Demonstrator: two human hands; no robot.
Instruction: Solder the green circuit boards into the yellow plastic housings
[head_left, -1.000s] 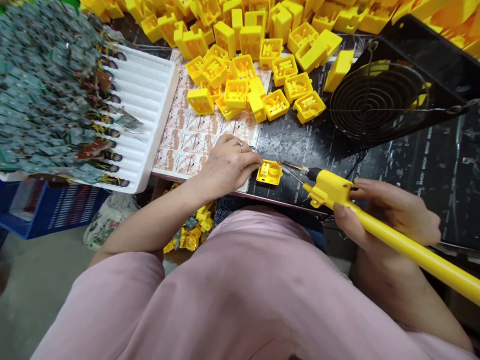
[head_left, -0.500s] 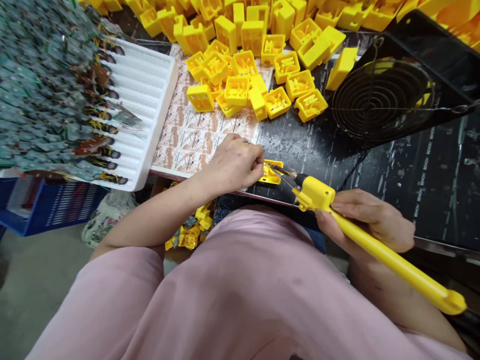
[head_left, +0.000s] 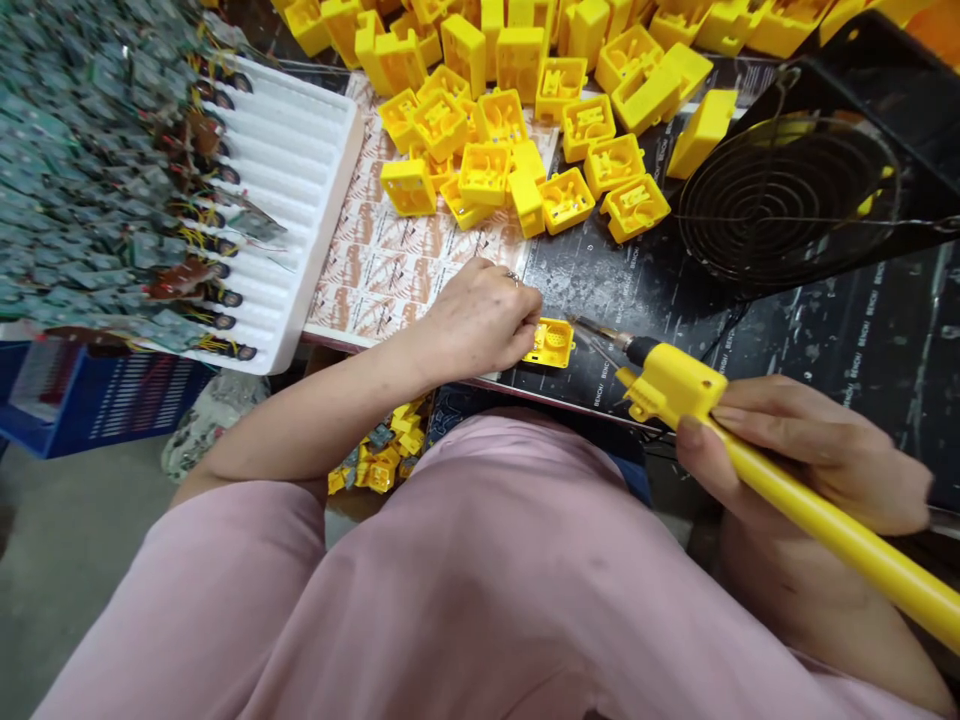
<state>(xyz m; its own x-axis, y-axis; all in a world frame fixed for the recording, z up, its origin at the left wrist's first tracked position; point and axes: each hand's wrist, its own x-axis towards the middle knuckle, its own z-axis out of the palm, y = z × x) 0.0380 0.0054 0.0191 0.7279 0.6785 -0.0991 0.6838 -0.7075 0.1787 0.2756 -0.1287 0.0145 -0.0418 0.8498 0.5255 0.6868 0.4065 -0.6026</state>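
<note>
My left hand [head_left: 484, 315] is closed at the table's front edge, its fingers gripping the left end of a small open yellow plastic case [head_left: 553, 343]. The case lies on the black tabletop with its hollow side up; its left part is hidden by my fingers. My right hand [head_left: 817, 450] is wrapped round the long yellow handle of a soldering iron [head_left: 679, 385]. The iron's metal tip points left and stands just right of the case, apart from it. A thin wire feed tube runs beside the tip.
Many yellow cases [head_left: 484, 172] are heaped at the back. A black fan [head_left: 784, 205] stands at the right rear. On the left, a white foam tray [head_left: 300, 200] bears piled circuit boards [head_left: 90, 190] with wires. A blue crate [head_left: 112, 405] sits below it.
My right hand has drawn the soldering iron back to the right, so its tip has left the case. My left hand stays on the case, and the view has shifted slightly.
</note>
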